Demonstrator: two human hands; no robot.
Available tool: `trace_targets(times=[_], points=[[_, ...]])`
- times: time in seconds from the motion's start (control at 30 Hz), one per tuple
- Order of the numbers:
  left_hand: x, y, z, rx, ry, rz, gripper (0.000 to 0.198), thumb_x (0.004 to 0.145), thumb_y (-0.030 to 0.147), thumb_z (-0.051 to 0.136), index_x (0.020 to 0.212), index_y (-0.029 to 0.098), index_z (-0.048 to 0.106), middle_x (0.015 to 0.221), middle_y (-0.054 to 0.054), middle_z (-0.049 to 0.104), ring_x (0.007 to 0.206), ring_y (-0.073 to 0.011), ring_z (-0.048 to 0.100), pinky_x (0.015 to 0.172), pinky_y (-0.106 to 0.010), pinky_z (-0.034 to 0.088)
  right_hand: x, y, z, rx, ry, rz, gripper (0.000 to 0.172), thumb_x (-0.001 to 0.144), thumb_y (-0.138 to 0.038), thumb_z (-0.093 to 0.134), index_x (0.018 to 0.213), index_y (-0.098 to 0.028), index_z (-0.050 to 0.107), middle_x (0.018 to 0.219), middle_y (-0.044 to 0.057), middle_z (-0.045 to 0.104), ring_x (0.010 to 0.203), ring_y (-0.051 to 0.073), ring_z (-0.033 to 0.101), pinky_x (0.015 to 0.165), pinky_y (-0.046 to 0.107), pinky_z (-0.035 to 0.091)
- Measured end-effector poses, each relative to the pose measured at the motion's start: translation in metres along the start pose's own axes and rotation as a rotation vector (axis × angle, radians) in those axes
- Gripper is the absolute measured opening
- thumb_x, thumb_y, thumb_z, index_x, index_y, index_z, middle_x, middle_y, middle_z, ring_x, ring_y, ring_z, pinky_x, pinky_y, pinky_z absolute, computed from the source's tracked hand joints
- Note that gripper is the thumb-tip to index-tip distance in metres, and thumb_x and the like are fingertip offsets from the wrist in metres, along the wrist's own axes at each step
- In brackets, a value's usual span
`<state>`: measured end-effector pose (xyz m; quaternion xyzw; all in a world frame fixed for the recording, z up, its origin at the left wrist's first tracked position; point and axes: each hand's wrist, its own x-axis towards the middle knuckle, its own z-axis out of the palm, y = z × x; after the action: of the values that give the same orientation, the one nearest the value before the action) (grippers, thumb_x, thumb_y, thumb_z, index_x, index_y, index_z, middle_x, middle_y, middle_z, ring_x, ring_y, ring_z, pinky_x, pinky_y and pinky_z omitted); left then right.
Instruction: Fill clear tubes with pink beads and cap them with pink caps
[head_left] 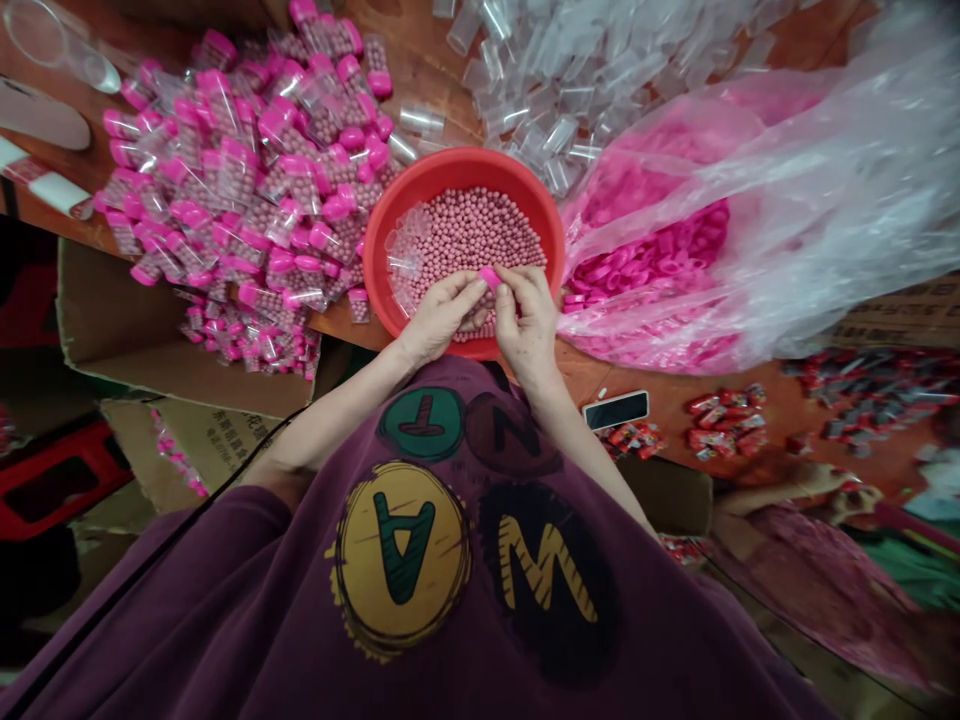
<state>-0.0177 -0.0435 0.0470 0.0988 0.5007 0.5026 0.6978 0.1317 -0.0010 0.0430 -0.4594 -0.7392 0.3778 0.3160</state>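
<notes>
A small bright pink cap (pixel 489 277) is pinched between the fingertips of both hands above the red bowl (pixel 377 225). My left hand (pixel 444 316) is closed, its thumb and forefinger at the cap's left side; its curled fingers hide whatever lies beneath. From the right, my right hand (pixel 529 318) grips the cap with fingers and thumb. Whether a clear tube is joined under the cap cannot be seen. Pink beads (pixel 480 232) fill much of the bowl, and several clear tubes (pixel 405 262) lie on them along its left side.
Left of the bowl, filled pink-capped tubes (pixel 247 180) are heaped, some in a cardboard box (pixel 150 340). Clear tubes (pixel 555 70) spread behind. A plastic bag of pink caps (pixel 675 245), a phone (pixel 616 410) and red packets (pixel 726 420) lie right. Another person's arm (pixel 780 492) shows at right.
</notes>
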Motion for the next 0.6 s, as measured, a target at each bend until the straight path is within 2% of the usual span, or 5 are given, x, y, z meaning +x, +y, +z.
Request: trace_targets(times=[0.2,0.27,0.4,0.6], points=[[0.005,0.003,-0.010,0.080,-0.155,0.054,0.027,0.099,0.043,0.086,0.106,0.019,0.077,0.079,0.002,0.067,0.059,-0.0059,0.058,0.052,-0.020,0.039,-0.003,0.008,-0.013,0.118,-0.015,0.065,0.033,0.113,-0.057,0.060,0.127,-0.038,0.083,0.109,0.003,0.076,0.105,0.025,0.076,0.099,0.054,0.068],[0.007,0.002,-0.010,0.079,-0.141,0.068,0.027,0.097,0.042,0.087,0.107,0.019,0.078,0.082,0.001,0.070,0.063,-0.0068,0.062,0.055,-0.020,0.043,-0.004,0.008,-0.011,0.134,0.018,0.080,0.033,0.113,-0.057,0.060,0.127,-0.038,0.083,0.108,0.003,0.075,0.103,0.024,0.075,0.097,0.053,0.069],[0.005,-0.001,-0.005,0.057,-0.080,0.043,0.022,0.103,0.040,0.080,0.112,0.021,0.078,0.085,0.000,0.071,0.068,-0.0083,0.065,0.059,-0.020,0.049,-0.006,-0.002,-0.006,0.030,0.046,0.074,0.037,0.115,-0.055,0.054,0.132,-0.037,0.081,0.112,0.005,0.073,0.111,0.026,0.073,0.105,0.057,0.067],[-0.005,0.001,-0.001,0.027,-0.048,0.051,0.018,0.107,0.039,0.075,0.109,0.021,0.075,0.091,0.000,0.069,0.072,-0.0077,0.066,0.063,-0.021,0.050,-0.004,-0.012,-0.016,-0.072,-0.096,-0.030,0.040,0.118,-0.047,0.046,0.142,-0.037,0.076,0.127,0.009,0.072,0.122,0.029,0.072,0.111,0.056,0.066]])
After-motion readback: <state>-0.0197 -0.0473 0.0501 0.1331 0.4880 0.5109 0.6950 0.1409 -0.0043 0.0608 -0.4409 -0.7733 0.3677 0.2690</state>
